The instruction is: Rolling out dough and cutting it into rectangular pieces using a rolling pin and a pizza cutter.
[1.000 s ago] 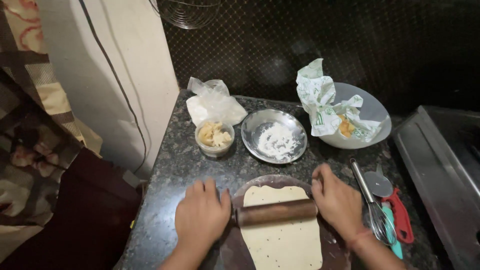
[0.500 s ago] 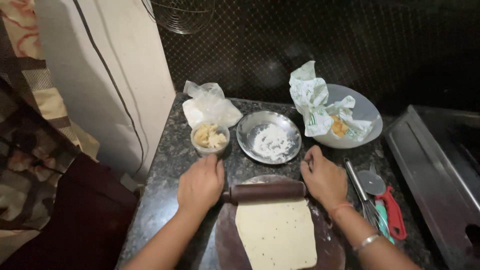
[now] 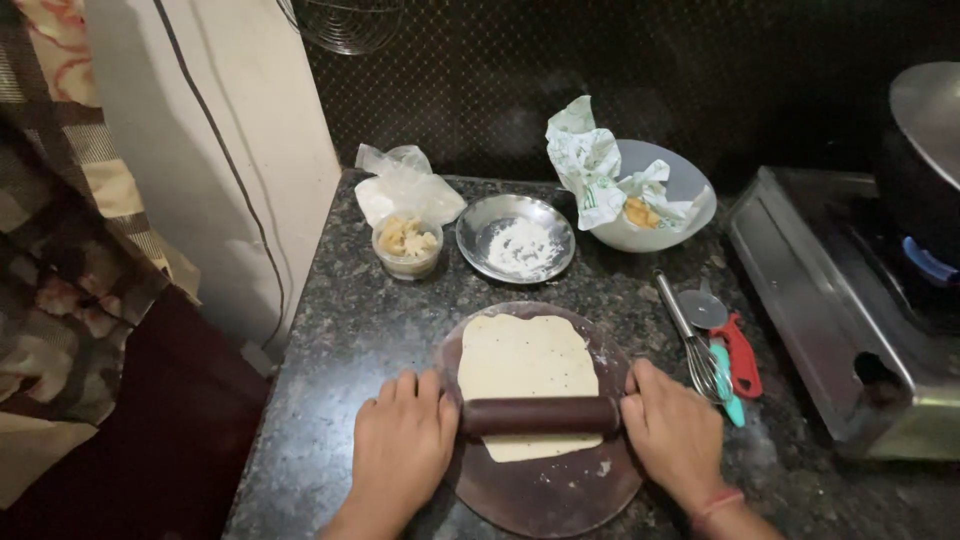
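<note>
Compared with half a second ago, I see the pin [image 3: 540, 415] drawn back from the far edge of the dough [image 3: 527, 385] to its near part; more bare dough now shows beyond the pin, and both hands have come nearer to me with it. The pin's long axis runs left to right across the board [image 3: 545, 490], its ends pointing at my two palms; it lies flat on the dough, near the sheet's near edge. The dough is a roughly square sheet, its longer side running away from me, centred on the round board on the dark stone counter [image 3: 340, 330]. My left hand [image 3: 402, 450] lies flat and open, fingers spread, its palm edge pressed on the pin's left end; my right hand [image 3: 675, 435] is likewise open and flat, pressing the right end; neither grips. Beyond the board stand a small cup [image 3: 406, 245], a steel plate [image 3: 516, 238] with flour, and a bowl [image 3: 680, 190]; a whisk [image 3: 690, 340] lies just right.
</note>
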